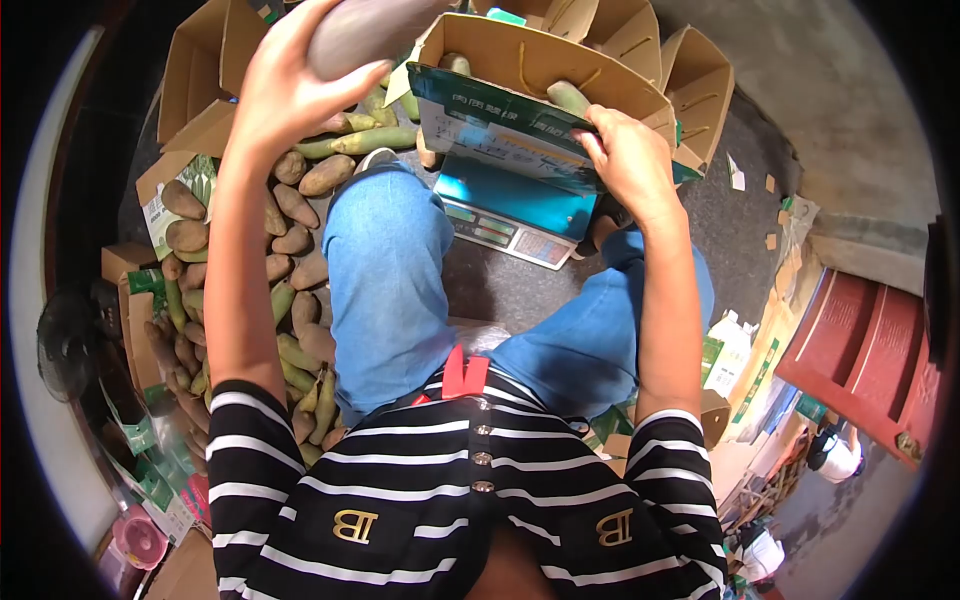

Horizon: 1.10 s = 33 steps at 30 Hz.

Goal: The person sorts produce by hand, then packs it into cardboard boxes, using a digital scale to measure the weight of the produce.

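Observation:
My left hand (285, 85) is raised at the top left, fingers curled round a large, smooth, brownish-purple root vegetable (365, 30). It is blurred and partly cut off by the top edge. My right hand (632, 155) grips the near rim of an open green-and-brown cardboard box (500, 125). Inside the box, a green radish-like vegetable (568, 97) lies close to my right fingertips, and another pale green one (455, 63) shows at the left end. The box rests on a digital scale (515, 205) with a blue platform.
Brown root vegetables (295, 205) and long green ones (375, 140) are heaped on the floor to the left. More open cardboard boxes (700, 90) stand behind the scale and at upper left (190, 95). A fan (65, 345) is far left; a red wooden door (850, 350) is right.

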Each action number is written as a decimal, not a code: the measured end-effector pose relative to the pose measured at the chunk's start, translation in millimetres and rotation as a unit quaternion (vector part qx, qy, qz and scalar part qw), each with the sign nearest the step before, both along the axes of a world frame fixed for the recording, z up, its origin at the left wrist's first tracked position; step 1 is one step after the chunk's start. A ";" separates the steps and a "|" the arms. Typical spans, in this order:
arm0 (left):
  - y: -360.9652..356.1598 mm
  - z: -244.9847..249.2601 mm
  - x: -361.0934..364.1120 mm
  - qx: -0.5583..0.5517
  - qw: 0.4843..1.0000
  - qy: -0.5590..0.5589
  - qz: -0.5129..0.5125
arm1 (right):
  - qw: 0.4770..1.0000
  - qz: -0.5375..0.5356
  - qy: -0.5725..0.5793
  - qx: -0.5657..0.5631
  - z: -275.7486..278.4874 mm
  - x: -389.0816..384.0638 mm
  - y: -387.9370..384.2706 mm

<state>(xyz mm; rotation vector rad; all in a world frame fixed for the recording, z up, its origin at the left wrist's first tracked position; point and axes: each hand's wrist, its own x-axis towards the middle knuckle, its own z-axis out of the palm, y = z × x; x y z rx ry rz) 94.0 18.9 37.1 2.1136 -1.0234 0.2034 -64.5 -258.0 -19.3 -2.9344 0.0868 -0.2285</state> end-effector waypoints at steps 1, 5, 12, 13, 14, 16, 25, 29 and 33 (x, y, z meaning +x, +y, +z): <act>-21.6 4.1 -1.5 0.026 0.999 -0.023 -0.012 | 1.000 -0.001 0.005 0.002 0.9 -0.1 0.6; -61.9 -21.2 20.5 0.030 0.993 0.020 -0.115 | 1.000 0.000 0.009 0.006 2.4 0.2 1.8; -31.2 -59.8 3.2 0.037 0.991 0.117 -0.056 | 1.000 -0.006 0.004 -0.004 -0.8 0.6 1.3; -23.5 -57.4 -6.0 0.028 0.988 0.143 -0.043 | 1.000 -0.001 0.004 -0.005 -0.5 0.2 2.3; -16.4 -54.8 -14.9 0.019 0.985 0.169 -0.030 | 1.000 0.004 0.003 -0.006 0.7 -0.5 3.2; -6.6 -48.0 -30.3 0.005 0.984 0.175 -0.014 | 1.000 0.009 0.006 -0.004 2.3 -0.7 2.1; -23.2 2.7 -80.4 0.010 1.000 0.000 -0.027 | 1.000 -0.001 -0.006 0.015 4.8 -2.4 8.1; -51.2 0.4 -70.1 -0.021 0.996 -0.063 -0.059 | 0.999 0.010 -0.034 0.027 6.5 -2.5 7.7; -49.3 -16.1 -72.3 -0.001 0.995 -0.098 -0.024 | 0.998 0.016 -0.043 0.042 14.8 -2.9 14.1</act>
